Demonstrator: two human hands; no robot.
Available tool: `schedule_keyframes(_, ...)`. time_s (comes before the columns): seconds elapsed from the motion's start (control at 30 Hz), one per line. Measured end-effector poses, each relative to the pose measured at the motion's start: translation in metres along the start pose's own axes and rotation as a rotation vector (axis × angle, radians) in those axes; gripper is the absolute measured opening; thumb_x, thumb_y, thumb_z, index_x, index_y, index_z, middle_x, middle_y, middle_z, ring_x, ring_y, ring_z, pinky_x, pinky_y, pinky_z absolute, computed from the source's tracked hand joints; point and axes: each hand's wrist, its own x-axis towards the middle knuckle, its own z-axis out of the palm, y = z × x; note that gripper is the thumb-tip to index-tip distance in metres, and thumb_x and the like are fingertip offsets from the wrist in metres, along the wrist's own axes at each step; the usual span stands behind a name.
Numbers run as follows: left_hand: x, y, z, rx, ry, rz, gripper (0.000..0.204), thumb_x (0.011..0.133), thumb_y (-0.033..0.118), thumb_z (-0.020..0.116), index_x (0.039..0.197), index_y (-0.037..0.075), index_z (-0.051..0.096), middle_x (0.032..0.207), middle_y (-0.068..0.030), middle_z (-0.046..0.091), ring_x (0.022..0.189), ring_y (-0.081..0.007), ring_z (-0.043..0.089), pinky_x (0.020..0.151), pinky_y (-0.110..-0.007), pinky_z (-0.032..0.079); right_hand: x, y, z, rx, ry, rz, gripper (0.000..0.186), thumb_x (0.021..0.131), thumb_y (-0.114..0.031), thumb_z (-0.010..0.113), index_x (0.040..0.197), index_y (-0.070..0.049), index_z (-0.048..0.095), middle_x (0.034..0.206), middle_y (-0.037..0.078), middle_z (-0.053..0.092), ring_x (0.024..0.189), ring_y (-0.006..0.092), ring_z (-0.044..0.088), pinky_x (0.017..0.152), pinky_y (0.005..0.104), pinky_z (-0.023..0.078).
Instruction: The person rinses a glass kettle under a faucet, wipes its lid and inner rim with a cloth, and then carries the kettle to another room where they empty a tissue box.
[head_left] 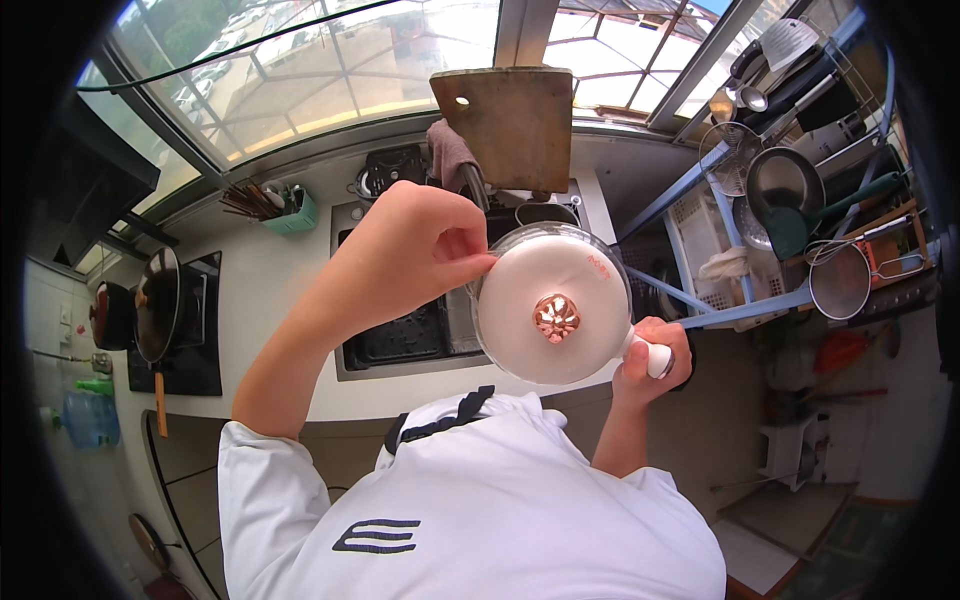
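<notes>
A white saucepan with a clear-rimmed lid (pixel 515 325) is held up in front of me, over the front edge of the sink. On the middle of the lid sits a shiny copper-coloured knob (pixel 557 317). My right hand (pixel 655 360) is wrapped round the saucepan's short white handle at the lower right. From the left, my left hand (pixel 430 245) reaches across with fingers curled, thumb and fingertips pinched at the lid's left edge. Whether these fingers also touch the saucepan's rim is hidden.
Behind the saucepan is a sink (pixel 410 335) with a tap partly covered by a brown cloth (pixel 452 155). A cutting board (pixel 520 125) leans at the window. A wok (pixel 158 305) stands on the hob at left. At right, a blue-framed rack (pixel 675 210) holds pans and utensils.
</notes>
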Motion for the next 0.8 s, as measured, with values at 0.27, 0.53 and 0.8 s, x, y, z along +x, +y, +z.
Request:
schedule_keyframes(0.27,0.0,-0.008,-0.002,-0.239,-0.051,-0.101,0.008,0.078,-0.001,0.065,0.073,-0.005,0.059,0.064,-0.0054,0.061,0.055,-0.0087,0.059,0.052,-0.02,0.048,0.003,0.004,-0.001,-0.024,0.015,-0.02,0.032,0.077,-0.026,0.066,0.067,-0.001,0.049,0.053,0.004,0.05,0.043,0.0145,0.051,0.043,0.0239,0.039)
schedule_keyframes(0.53,0.001,-0.019,0.01,-0.234,0.018,0.06,0.007,0.084,0.0,0.059,0.083,-0.005,0.063,0.069,-0.0065,0.063,0.059,-0.011,0.062,0.055,-0.022,0.051,0.004,0.002,0.001,-0.045,0.031,-0.016,0.032,0.077,-0.025,0.066,0.066,-0.001,0.049,0.053,0.004,0.049,0.044,0.0136,0.05,0.044,0.0235,0.039)
schedule_keyframes(0.8,-0.004,-0.017,0.011,-0.32,-0.075,-0.093,0.012,0.087,0.008,0.06,0.084,-0.002,0.056,0.071,-0.0047,0.06,0.062,-0.012,0.064,0.054,-0.022,0.053,0.001,0.002,-0.001,0.017,0.04,0.002,0.033,0.075,-0.025,0.066,0.065,-0.001,0.048,0.053,0.004,0.05,0.043,0.0133,0.049,0.043,0.0239,0.039)
